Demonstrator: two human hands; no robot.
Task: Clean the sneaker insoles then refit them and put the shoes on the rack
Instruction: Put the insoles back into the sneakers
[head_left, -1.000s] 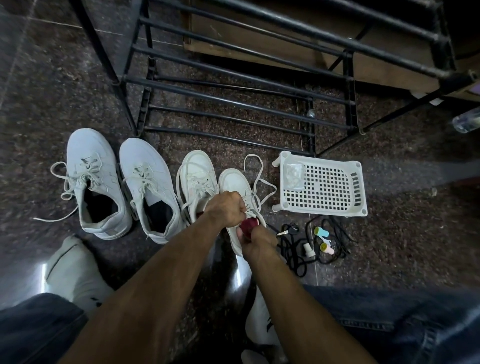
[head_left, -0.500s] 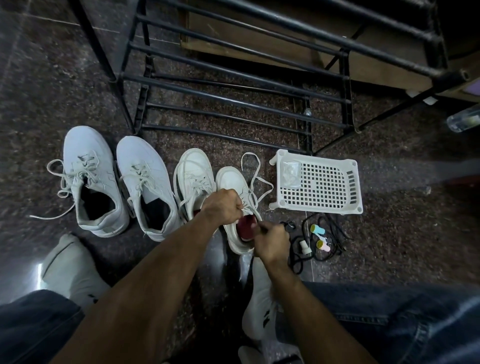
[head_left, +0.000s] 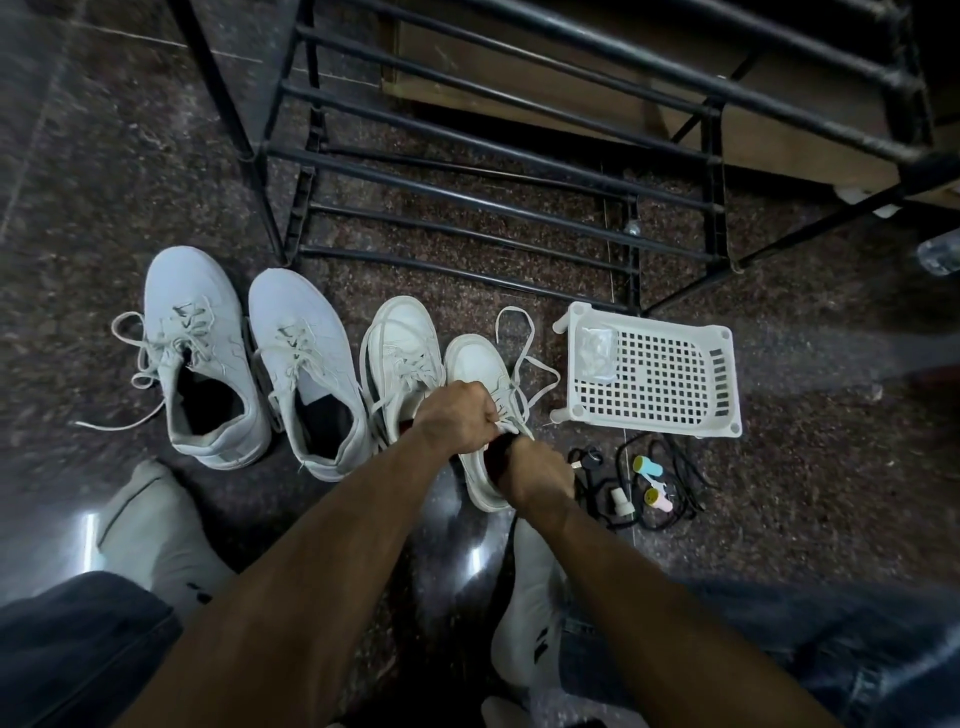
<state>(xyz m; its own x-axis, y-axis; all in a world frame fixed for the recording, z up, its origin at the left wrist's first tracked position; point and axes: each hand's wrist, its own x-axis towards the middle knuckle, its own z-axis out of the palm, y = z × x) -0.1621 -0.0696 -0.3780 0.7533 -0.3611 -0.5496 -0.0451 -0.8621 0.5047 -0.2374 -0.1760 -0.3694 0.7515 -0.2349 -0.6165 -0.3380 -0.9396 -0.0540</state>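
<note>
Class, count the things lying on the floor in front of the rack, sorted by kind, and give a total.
White sneakers: 4
White basket: 1
Black rack: 1
Total: 6

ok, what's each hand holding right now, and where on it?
Left hand is fisted on the tongue and laces of the rightmost white sneaker. Right hand is at its heel opening on a dark insole; the exact hold is hidden.
</note>
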